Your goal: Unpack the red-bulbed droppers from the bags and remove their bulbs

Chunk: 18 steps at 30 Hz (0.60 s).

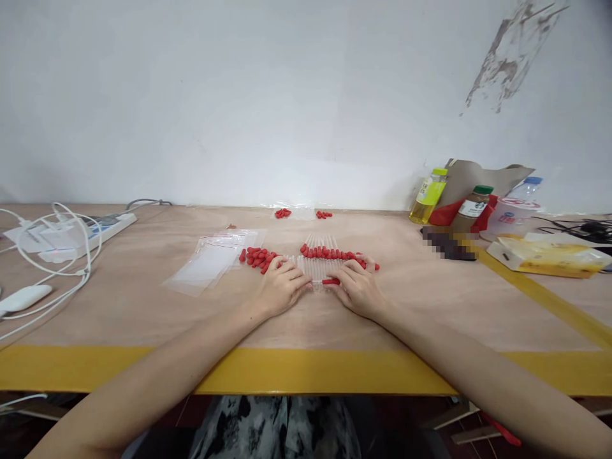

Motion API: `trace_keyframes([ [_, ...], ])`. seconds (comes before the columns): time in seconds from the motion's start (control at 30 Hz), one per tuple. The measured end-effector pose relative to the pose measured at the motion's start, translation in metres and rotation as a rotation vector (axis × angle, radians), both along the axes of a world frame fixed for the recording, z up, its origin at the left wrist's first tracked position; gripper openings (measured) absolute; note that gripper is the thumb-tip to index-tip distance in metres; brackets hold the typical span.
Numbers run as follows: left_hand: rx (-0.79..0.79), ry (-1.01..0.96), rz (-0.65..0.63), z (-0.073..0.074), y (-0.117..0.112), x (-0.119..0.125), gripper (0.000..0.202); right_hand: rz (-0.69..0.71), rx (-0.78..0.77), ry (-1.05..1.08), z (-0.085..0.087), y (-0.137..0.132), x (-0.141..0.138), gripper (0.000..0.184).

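Observation:
Between my hands lies a glass dropper tube with a red rubber bulb [331, 281] on its right end, level with the table. My left hand [284, 285] is closed on the tube's left end. My right hand [356, 287] is closed on the bulb. Just beyond them is a row of clear glass tubes [313, 266], partly hidden by my fingers. Behind that, more tubes carry red rubber bulbs [329, 253] on their near ends. A heap of loose red bulbs [258, 258] sits beyond my left hand.
Clear plastic bags [205, 258] lie at the left. Two small red groups [282, 213] rest by the wall. A power strip [86, 236] with white cables stands far left. Bottles [428, 196], a dark phone [447, 244] and a tissue pack [549, 255] are at the right.

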State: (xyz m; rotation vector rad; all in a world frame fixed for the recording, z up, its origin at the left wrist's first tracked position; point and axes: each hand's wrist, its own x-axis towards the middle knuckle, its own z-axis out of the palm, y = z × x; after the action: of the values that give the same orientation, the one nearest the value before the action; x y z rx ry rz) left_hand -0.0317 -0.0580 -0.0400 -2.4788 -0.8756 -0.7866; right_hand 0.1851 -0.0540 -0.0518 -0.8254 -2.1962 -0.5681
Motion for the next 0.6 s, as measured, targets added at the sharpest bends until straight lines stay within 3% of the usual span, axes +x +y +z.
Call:
trace_keyframes([
  [0.27,0.014,-0.091,-0.019,-0.0035,0.0008,-0.0014,0.018,-0.024,0.019,-0.023,0.0030,-0.0030,0.0009,0.022],
  [0.6,-0.008,-0.072,-0.039,-0.0059,0.0015,-0.0056,0.022,0.025,0.047,-0.065,0.0042,-0.0049,0.0071,0.019],
])
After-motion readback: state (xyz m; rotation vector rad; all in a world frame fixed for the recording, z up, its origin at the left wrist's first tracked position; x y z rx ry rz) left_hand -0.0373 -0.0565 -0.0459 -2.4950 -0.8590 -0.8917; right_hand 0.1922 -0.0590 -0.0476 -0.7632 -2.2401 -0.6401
